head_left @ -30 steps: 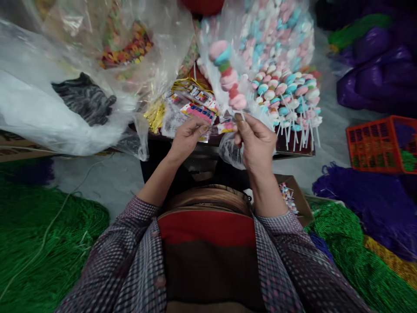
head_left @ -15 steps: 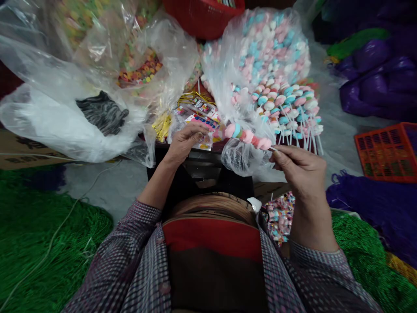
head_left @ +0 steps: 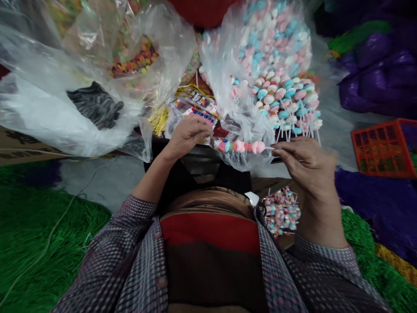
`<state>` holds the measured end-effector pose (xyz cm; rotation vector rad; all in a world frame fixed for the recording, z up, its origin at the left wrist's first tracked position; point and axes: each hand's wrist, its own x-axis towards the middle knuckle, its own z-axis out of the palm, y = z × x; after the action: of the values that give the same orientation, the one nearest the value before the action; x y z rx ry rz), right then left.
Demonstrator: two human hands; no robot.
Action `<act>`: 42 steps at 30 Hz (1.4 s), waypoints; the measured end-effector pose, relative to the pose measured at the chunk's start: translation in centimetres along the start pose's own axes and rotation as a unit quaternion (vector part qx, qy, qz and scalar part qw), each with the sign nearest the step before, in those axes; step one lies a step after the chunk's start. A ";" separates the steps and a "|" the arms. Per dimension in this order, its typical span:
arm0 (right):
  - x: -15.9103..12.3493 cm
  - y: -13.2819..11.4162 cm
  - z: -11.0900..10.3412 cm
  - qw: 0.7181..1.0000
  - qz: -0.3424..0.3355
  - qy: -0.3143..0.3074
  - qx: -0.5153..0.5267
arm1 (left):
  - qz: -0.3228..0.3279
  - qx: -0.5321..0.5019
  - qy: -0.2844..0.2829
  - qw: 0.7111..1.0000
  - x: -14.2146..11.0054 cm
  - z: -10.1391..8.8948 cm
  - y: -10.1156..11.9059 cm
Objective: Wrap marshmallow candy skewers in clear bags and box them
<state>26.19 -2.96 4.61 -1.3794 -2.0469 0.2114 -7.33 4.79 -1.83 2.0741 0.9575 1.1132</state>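
A candy skewer [head_left: 246,147] with pink, blue and green pieces lies level in front of me. My right hand [head_left: 308,165] pinches its white stick at the right end. A small clear printed wrapper [head_left: 217,144] covers the skewer's left tip, and my left hand [head_left: 187,135] is closed on the wrapper's far end. Just beyond my left hand lie flat printed packets [head_left: 202,115] and a bundle of gold ties [head_left: 159,122]. Close beyond my right hand is a pile of unwrapped candy skewers [head_left: 288,102], their sticks pointing towards me.
A large clear bag of pink, blue and white candies [head_left: 270,39] stands at the back. Clear plastic bags with ring candies [head_left: 140,56] fill the left. Wrapped skewers [head_left: 282,211] sit in a box below my right arm. An orange crate [head_left: 382,148] stands at the right.
The skewer's left tip, bare before, is now inside the printed wrapper. Both hands stay closed, and the skewer sits slightly lower and more level.
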 end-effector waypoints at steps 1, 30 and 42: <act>0.0 0.3 0.2 1.000 -0.011 -0.002 -0.005 | 0.005 0.011 0.001 1.000 0.0 0.0 0.1; -1.0 -5.2 9.1 0.898 0.250 0.033 0.361 | -0.108 -0.223 0.113 0.962 1.2 2.3 5.8; -1.1 -8.4 12.1 0.816 0.306 -0.013 0.491 | -0.143 -0.289 0.106 0.941 -0.2 7.0 6.0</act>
<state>12.83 -4.96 -1.28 -1.2312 -1.0709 1.3511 0.57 0.13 -0.69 1.3215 0.8628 1.2859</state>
